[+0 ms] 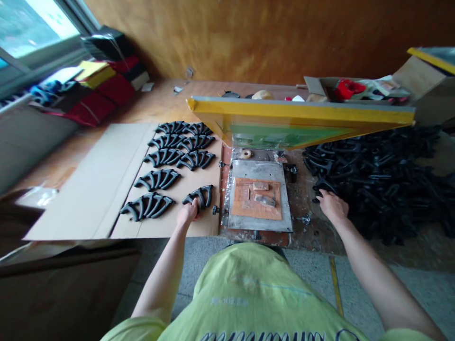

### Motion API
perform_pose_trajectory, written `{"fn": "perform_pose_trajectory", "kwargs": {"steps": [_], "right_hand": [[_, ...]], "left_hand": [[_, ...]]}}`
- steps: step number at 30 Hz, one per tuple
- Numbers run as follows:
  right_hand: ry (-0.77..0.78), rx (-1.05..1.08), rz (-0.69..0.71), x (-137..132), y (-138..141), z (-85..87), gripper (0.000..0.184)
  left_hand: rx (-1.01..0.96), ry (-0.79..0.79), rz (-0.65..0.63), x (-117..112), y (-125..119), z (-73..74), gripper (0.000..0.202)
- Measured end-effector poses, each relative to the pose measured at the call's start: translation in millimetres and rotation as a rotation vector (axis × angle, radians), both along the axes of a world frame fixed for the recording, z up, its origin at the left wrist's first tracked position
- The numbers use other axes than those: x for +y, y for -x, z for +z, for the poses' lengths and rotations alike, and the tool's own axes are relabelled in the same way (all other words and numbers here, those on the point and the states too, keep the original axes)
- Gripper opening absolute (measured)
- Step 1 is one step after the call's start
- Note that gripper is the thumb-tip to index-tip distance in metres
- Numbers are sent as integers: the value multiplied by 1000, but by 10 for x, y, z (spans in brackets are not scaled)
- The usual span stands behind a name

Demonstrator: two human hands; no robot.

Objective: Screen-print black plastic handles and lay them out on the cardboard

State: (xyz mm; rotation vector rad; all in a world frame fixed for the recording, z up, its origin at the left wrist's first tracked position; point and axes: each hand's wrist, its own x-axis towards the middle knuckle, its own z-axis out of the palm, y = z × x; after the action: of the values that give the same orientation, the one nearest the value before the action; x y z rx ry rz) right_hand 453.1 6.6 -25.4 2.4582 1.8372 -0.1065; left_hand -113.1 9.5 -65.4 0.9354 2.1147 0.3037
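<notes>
My left hand [187, 213] is closed on a black curved plastic part [192, 196] at the near end of a short row on the cardboard sheet [142, 230]. Similar black parts [149, 207] lie in neat fanned rows to the left and behind it. At the near left edge of a heaped pile of black parts [377, 180], my right hand [332, 206] pinches another black curved part [324, 184]. Between my hands lies a metal plate [261, 170] bearing a reddish-brown board [241, 199] with small raised blocks.
A yellow-edged screen frame [302, 116] is tilted up behind the metal plate. Knobs [215, 210] stick out around the plate. An open box [320, 90] with red items stands at the back right. Red and black boxes [92, 99] are stacked by the window at the left.
</notes>
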Motion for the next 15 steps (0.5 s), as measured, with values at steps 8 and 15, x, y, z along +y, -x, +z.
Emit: {"fn": "perform_pose_trajectory", "kwargs": {"steps": [8,15], "right_hand": [[-206,163,619,215,1708,410,41],[-96,167,848,113,2335,293,50]], "left_hand": [[23,-2,-114,364,-144,622,47],[-578,-812,-175,779,-1017,1828,60]]}}
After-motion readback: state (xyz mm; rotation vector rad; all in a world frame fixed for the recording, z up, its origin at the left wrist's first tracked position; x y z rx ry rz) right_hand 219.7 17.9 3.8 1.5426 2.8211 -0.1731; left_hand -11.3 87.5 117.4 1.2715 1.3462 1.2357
